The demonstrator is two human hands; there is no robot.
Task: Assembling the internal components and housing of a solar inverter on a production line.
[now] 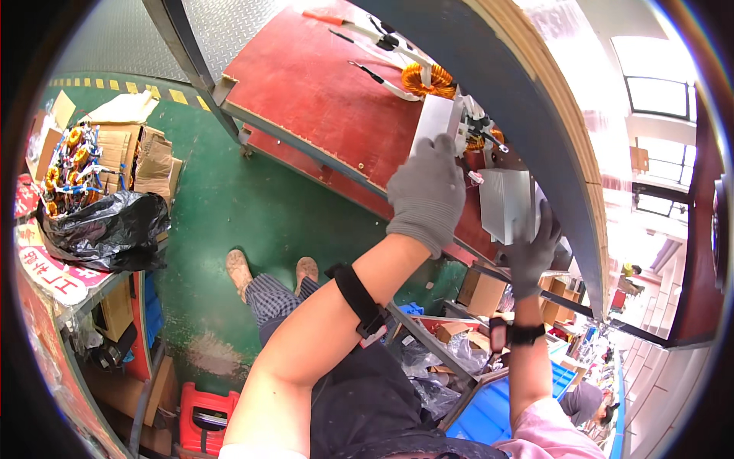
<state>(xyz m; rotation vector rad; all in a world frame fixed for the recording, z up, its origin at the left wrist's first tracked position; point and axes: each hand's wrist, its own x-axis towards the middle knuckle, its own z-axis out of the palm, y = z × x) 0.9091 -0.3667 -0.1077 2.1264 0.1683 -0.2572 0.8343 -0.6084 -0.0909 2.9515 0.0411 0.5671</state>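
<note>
Left hand (pixel 427 191) grips pale metal block (pixel 434 116) on red table (pixel 306 84); right hand (pixel 531 249) clasps finned grey heatsink (pixel 506 200); 1 orange coil (pixel 428 79) near.

A single view is given, taken from a fisheye camera worn on the head and directed steeply downward. The red worktop (pixel 306 84) is seen close by and tilted across the upper half. Below the worktop, the green floor (pixel 229 206) and the wearer's own feet are taken in. Straight edges are bent toward the rim, and the corners are cut off in black.
</note>
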